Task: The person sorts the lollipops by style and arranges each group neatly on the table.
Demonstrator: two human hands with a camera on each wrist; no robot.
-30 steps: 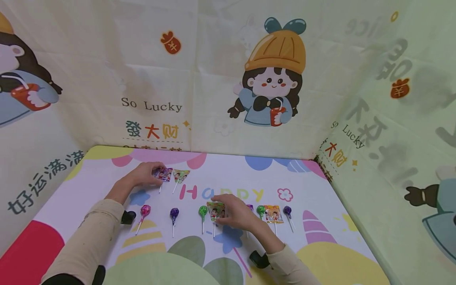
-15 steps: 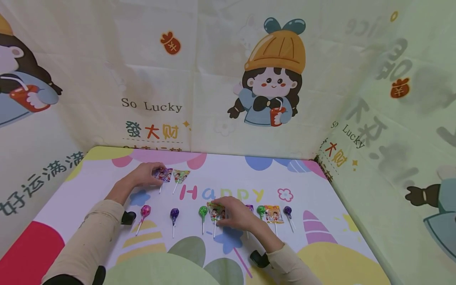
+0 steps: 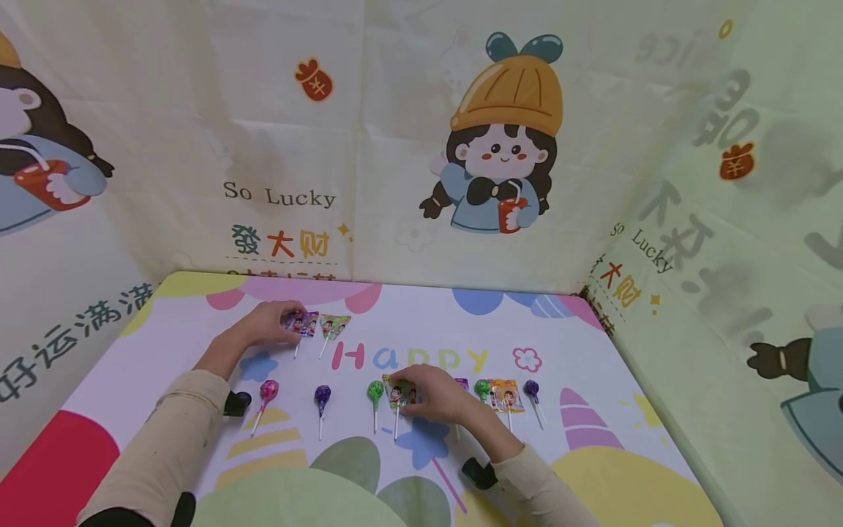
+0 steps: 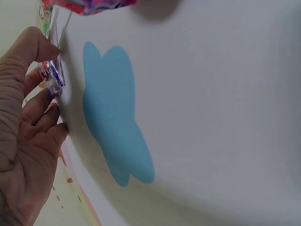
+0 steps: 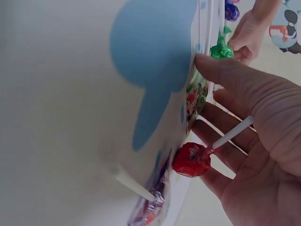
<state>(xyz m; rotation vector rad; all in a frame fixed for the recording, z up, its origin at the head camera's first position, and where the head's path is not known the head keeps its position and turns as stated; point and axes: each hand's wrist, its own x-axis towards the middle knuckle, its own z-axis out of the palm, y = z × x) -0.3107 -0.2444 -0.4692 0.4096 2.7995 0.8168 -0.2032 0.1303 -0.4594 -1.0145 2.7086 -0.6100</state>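
My left hand (image 3: 271, 322) holds a flat purple-wrapped lollipop (image 3: 306, 323) near the table's back left, thumb and fingers at its edges. In the left wrist view its wrapper (image 4: 51, 75) shows between thumb and fingers. A green-wrapped lollipop (image 3: 334, 326) lies just right of it. At mid-table my right hand (image 3: 435, 395) grips another flat green-wrapped lollipop (image 3: 398, 393), its stick pointing toward me. A round red lollipop (image 5: 192, 160) sits under the right palm, hidden from the head view. Left of this hand lies a round green lollipop (image 3: 375, 391).
A front row holds a pink lollipop (image 3: 268, 390), a purple one (image 3: 323, 396), a second green one (image 3: 483, 391), an orange-wrapped one (image 3: 506, 396) and a dark purple one (image 3: 531, 390). A purple wrapper (image 3: 462, 383) is partly covered by the right hand. Printed cloth (image 3: 395, 146) walls the table (image 3: 514, 329).
The right hand has sunk slightly and its fingers lie a little closer on the green-wrapped lollipop. My left hand and the other lollipops have stayed in place.
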